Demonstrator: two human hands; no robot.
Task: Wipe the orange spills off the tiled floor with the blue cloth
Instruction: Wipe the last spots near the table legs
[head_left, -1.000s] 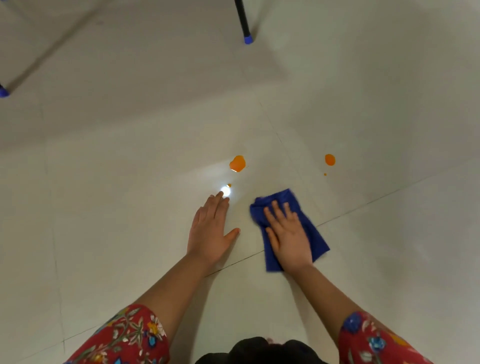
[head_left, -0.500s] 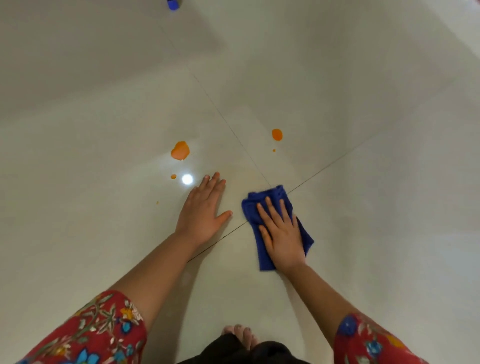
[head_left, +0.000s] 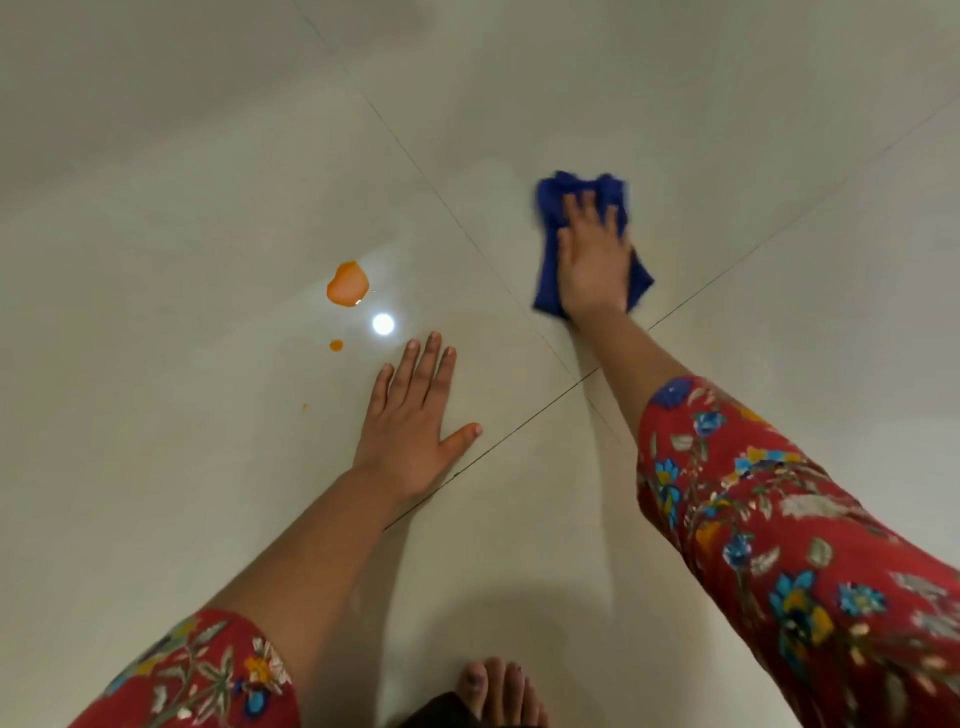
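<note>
The blue cloth (head_left: 550, 208) lies bunched on the pale tiled floor (head_left: 208, 182), upper right of centre. My right hand (head_left: 592, 260) presses flat on top of it, fingers spread, arm stretched forward. An orange spill (head_left: 347, 285) sits on the tile to the left, with a small orange drop (head_left: 336, 345) and a tiny speck (head_left: 305, 407) below it. My left hand (head_left: 415, 415) rests flat on the floor, fingers apart, just right of those drops. The right-hand orange spot seen earlier is hidden or gone beneath the cloth.
Dark grout lines (head_left: 519, 441) cross between my two hands. A bright lamp reflection (head_left: 383, 323) shines on the tile by the spill. My bare foot (head_left: 498, 691) shows at the bottom edge, and red flowered sleeves (head_left: 779, 519) cover both upper arms.
My right hand has pushed the blue cloth forward and to the right, over the spot where the right orange drop lay. The left hand has stayed planted; the camera tilted further down.
</note>
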